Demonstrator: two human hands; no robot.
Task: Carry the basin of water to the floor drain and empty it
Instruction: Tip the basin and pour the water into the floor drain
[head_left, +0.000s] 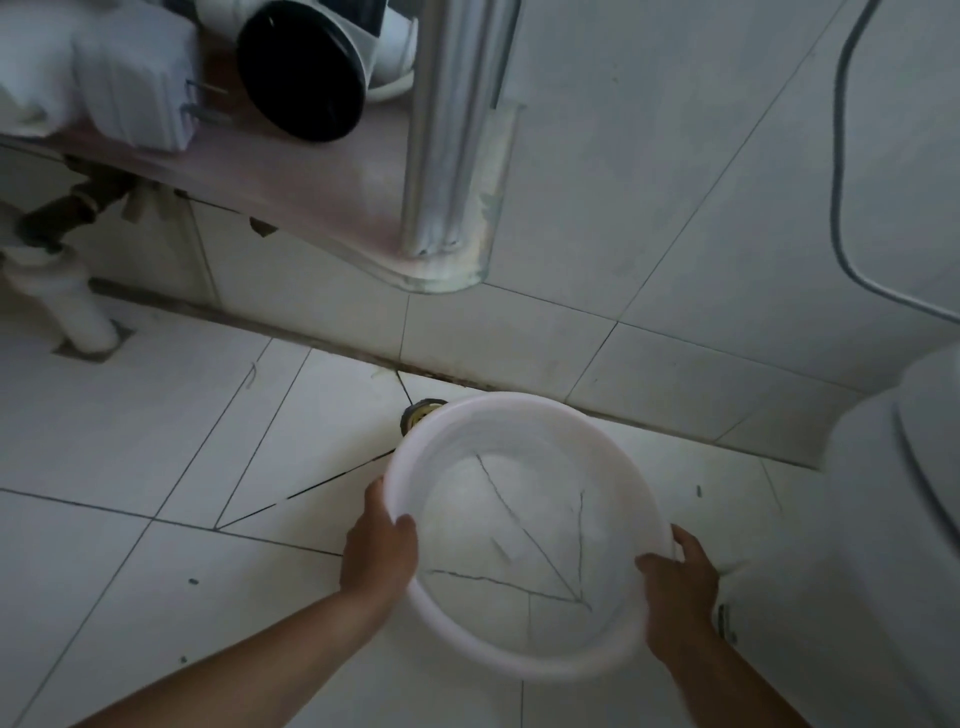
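Basin (524, 535), round translucent white plastic, hovering low, dark floor drain (421, 410) peeking at its 11 o'clock. Left hand (382, 545) gripping rim at 9, right hand (675, 587) gripping at 4. Likely light, flexing, slippery; opposite rim holds suiting.

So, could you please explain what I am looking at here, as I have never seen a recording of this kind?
There is no machine here: one picture, taken by a wide-angle camera worn on a person's head, looking down. The left hand and right hand grip the rim of a white basin on either side. Its far edge hides part of the floor drain, near the wall. Beneath is a white tiled floor, whose joints show through the basin's bottom. Whether water is inside, I cannot tell.
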